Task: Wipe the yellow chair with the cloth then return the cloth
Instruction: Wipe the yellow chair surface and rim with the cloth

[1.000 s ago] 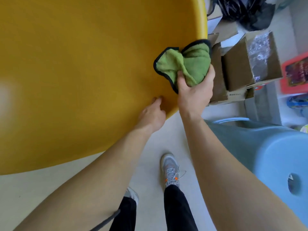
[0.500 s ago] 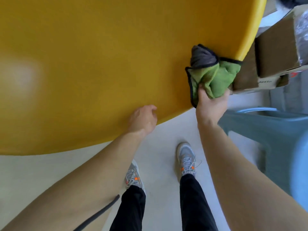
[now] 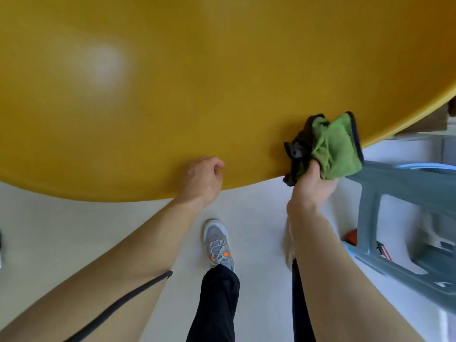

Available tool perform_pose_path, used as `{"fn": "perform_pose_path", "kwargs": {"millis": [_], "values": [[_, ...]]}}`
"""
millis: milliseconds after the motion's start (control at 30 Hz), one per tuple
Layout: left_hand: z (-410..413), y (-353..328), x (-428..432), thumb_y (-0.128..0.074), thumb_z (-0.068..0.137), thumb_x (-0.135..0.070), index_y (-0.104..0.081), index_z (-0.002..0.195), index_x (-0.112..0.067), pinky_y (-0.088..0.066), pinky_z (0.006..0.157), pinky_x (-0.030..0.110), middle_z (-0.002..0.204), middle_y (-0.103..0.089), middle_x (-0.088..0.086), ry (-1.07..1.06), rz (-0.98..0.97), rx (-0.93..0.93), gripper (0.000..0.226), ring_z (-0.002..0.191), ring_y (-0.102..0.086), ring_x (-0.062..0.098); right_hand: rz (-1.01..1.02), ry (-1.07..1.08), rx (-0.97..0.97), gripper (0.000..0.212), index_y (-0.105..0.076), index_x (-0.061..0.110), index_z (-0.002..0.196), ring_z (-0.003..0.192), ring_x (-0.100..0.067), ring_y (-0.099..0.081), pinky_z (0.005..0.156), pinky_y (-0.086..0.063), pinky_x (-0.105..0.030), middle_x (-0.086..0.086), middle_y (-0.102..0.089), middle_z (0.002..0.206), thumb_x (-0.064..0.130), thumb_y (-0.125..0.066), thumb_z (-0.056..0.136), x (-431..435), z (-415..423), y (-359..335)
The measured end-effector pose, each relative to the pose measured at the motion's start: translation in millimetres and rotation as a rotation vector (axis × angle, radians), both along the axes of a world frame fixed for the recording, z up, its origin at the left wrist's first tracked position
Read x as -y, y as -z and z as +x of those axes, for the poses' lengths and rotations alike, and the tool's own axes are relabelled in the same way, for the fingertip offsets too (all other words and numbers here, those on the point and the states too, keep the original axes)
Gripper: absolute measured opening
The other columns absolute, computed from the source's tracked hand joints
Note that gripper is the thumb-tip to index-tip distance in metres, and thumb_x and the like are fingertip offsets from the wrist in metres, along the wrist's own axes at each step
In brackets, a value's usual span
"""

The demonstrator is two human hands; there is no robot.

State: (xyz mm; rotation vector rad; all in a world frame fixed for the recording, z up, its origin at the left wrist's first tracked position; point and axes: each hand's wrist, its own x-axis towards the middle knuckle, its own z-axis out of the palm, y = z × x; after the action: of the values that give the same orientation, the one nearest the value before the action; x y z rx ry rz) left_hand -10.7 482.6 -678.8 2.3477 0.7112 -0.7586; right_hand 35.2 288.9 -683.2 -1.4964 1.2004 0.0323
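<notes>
Two hands on the job: right hand (image 3: 312, 186) clutches the bunched green cloth (image 3: 333, 146) against the yellow chair (image 3: 197, 82) near its right edge; left hand (image 3: 202, 178) curls loosely closed, bracing the near rim. Cloth looks soft, light, floppy; best gripped wadded.

Right hand (image 3: 311, 186) pressing green cloth (image 3: 333, 146) on yellow chair (image 3: 197, 82), left hand (image 3: 203, 180) gripping rim

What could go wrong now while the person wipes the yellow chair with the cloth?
The right hand pinches the bunched green cloth by one end at the yellow chair's near edge, so it may slip off onto the floor. The left hand only curls on the rim; the chair could shift.
</notes>
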Motion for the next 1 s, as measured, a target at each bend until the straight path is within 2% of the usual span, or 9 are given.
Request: {"fn": "perform_pose_path", "kwargs": {"millis": [67, 200, 300, 367, 500, 667, 800, 900, 1000], "values": [[-9.2, 1.3, -9.8, -0.046, 0.094, -0.012, -0.068, 0.11, -0.024, -0.044, 0.094, 0.03, 0.122, -0.064, 0.001, -0.038, -0.008, -0.01, 0.03, 0.114, -0.058, 0.025, -0.05, -0.076, -0.136, 0.049, -0.058, 0.02, 0.131, 0.1, -0.028, -0.067, 0.084, -0.056, -0.042, -0.004, -0.067, 0.116, 0.036, -0.062, 0.085, -17.9, -4.4, 17.0], [-27.1, -4.6, -34.6, -0.04, 0.097, -0.012, -0.065, 0.114, -0.025, -0.044, 0.096, 0.033, 0.129, -0.059, -0.002, -0.103, -0.063, -0.061, 0.033, 0.118, -0.055, 0.024, 0.082, -0.136, -0.312, 0.061, -0.048, 0.015, 0.143, 0.113, -0.028, -0.063, 0.098, -0.053, -0.045, -0.004, -0.063, 0.128, 0.047, -0.06, 0.092, -103.8, -55.9, 36.7], [-39.8, -16.0, -63.7, -0.04, 0.098, -0.011, -0.064, 0.118, -0.024, -0.044, 0.097, 0.034, 0.132, -0.058, -0.002, -0.097, -0.029, -0.075, 0.034, 0.119, -0.056, 0.024, 0.359, -0.132, -0.331, 0.064, -0.047, 0.019, 0.14, 0.109, -0.029, -0.066, 0.082, -0.061, -0.046, -0.005, -0.063, 0.125, 0.05, -0.064, 0.087, -156.8, -90.8, 31.7], [-47.9, -23.3, -80.7, -0.041, 0.097, -0.012, -0.065, 0.118, -0.023, -0.044, 0.099, 0.033, 0.131, -0.061, -0.001, -0.113, -0.008, -0.066, 0.034, 0.119, -0.056, 0.023, 0.536, -0.208, -0.401, 0.046, -0.055, 0.01, 0.128, 0.102, -0.032, -0.068, 0.068, -0.062, -0.042, -0.014, -0.066, 0.116, 0.041, -0.062, 0.095, -171.1, -102.8, 21.7], [-66.4, -43.1, -90.0, -0.04, 0.098, -0.021, -0.063, 0.12, -0.026, -0.046, 0.099, 0.036, 0.127, -0.065, -0.003, -0.176, -0.09, -0.09, 0.033, 0.117, -0.058, 0.022, 0.659, -0.671, -0.617, 0.024, -0.064, 0.006, 0.107, 0.092, -0.031, -0.069, 0.071, -0.062, -0.042, -0.017, -0.07, 0.099, 0.029, -0.059, 0.099, -172.4, -98.7, -20.6], [-69.2, -88.8, -88.5, -0.04, 0.1, -0.038, -0.051, 0.128, -0.023, -0.048, 0.093, 0.041, 0.12, -0.066, 0.004, -0.428, -0.179, -0.037, 0.033, 0.106, -0.062, 0.027, 0.375, -1.227, -0.541, 0.004, -0.065, 0.013, 0.091, 0.076, -0.023, -0.066, 0.071, -0.061, -0.04, -0.01, -0.068, 0.088, 0.011, -0.064, 0.088, -158.4, -67.8, -93.3], [-53.7, -145.6, -79.3, -0.038, 0.09, -0.066, -0.042, 0.134, -0.035, -0.053, 0.084, 0.041, 0.116, -0.066, -0.002, -0.438, -0.176, -0.017, 0.053, 0.1, -0.066, 0.027, 0.089, -1.606, -0.37, 0.01, -0.057, 0.007, 0.091, 0.062, -0.017, -0.051, 0.049, -0.04, -0.021, -0.002, -0.055, 0.07, -0.001, -0.057, 0.086, -139.7, -45.2, -154.0], [-39.0, -196.5, -69.2, -0.055, 0.092, -0.044, -0.029, 0.147, -0.035, -0.047, 0.09, 0.042, 0.136, -0.04, 0.003, -0.334, -0.029, 0.031, 0.062, 0.121, -0.047, 0.03, -0.093, -1.792, -0.291, 0.011, -0.05, 0.01, 0.097, 0.065, -0.019, -0.049, 0.047, -0.033, -0.022, 0.003, -0.051, 0.069, 0.004, -0.055, 0.089, -125.5, -28.1, -201.6], [-26.9, -246.5, -60.1, -0.058, 0.085, -0.015, -0.023, 0.15, -0.043, -0.046, 0.097, 0.043, 0.149, -0.022, -0.005, -0.103, -0.086, 0.082, 0.079, 0.13, -0.028, 0.028, -0.203, -1.879, -0.231, 0.017, -0.053, 0.014, 0.103, 0.076, -0.022, -0.055, 0.055, -0.04, -0.025, 0.002, -0.062, 0.082, 0.011, -0.061, 0.088, -107.0, -14.2, -249.9]]}}
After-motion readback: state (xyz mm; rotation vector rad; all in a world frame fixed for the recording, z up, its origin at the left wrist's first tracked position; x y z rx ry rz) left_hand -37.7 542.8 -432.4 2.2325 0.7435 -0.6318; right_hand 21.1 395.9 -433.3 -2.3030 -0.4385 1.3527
